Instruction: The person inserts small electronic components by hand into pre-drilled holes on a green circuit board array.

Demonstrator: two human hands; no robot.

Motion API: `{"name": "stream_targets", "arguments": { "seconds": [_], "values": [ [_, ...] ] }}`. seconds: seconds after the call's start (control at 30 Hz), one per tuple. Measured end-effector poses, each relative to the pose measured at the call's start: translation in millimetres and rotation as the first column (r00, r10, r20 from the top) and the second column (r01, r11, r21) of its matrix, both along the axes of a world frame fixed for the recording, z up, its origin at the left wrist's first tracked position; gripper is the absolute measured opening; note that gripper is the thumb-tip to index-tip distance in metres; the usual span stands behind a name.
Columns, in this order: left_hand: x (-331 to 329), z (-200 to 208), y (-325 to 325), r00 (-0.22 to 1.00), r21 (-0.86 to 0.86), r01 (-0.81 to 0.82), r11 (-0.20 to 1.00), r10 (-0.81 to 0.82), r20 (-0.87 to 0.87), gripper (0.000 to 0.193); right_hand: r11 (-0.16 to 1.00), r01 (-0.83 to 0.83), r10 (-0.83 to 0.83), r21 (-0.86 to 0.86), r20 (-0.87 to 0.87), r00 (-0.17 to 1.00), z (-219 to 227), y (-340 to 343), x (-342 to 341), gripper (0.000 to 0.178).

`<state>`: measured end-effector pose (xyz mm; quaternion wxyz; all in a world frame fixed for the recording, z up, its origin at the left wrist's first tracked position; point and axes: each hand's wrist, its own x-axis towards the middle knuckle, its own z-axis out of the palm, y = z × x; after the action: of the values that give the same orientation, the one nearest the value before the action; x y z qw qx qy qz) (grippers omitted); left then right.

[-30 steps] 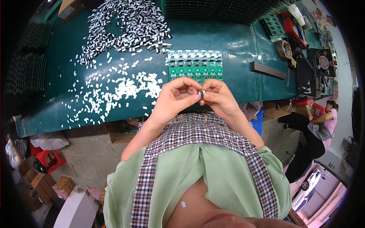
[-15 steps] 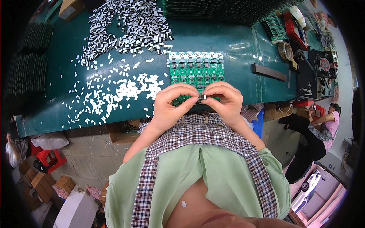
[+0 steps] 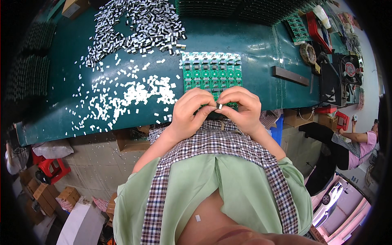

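Note:
A small black electronic component with a white face (image 3: 220, 106) sits pinched between my two hands, just beyond my apron. My left hand (image 3: 191, 109) is closed, its thumb and forefinger tips meeting at the component's left side. From the other side my right hand (image 3: 244, 107) grips the component between thumb and fingertips. Right behind my hands lies a green circuit board panel (image 3: 212, 74) with rows of parts; my fingers cover its near edge.
To the left, white rectangular pieces (image 3: 136, 96) are scattered over the green table (image 3: 261, 57). Similar black-and-white components (image 3: 139, 24) are heaped farther back. A dark bar (image 3: 290, 76) lies at right, near a tape roll (image 3: 307, 54). Another person (image 3: 355, 143) sits at far right.
My left hand has shifted slightly right, and the component looks more tilted between my fingertips. The person at far right has leaned back, with a hand raised.

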<state>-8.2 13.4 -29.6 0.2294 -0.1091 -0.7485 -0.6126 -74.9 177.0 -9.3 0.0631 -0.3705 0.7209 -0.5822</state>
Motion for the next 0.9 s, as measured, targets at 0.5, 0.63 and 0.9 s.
{"name": "stream_targets", "arguments": {
  "seconds": [0.5, 0.63, 0.9],
  "values": [
    [2.5, -3.1, 0.6, 0.986, 0.18, 0.109, 0.978, -0.129, 0.102, 0.012, 0.997, -0.076, 0.075, 0.034, 0.025, 0.997, 5.7, 6.3, -4.1, 0.018],
    [-2.0, -0.7, -3.7, 0.998, 0.004, 0.055, 0.998, -0.055, 0.021, 0.02, 0.999, 0.026, -0.022, 0.032, -0.107, 0.994, 5.4, 4.1, -0.7, 0.017],
    [-1.0, -3.5, -1.2, 0.996, -0.064, -0.063, 0.996, 0.059, -0.066, 0.018, 0.998, 0.07, -0.066, 0.009, -0.229, 0.971, 1.5, -0.5, -0.7, 0.017]
  ]
}}
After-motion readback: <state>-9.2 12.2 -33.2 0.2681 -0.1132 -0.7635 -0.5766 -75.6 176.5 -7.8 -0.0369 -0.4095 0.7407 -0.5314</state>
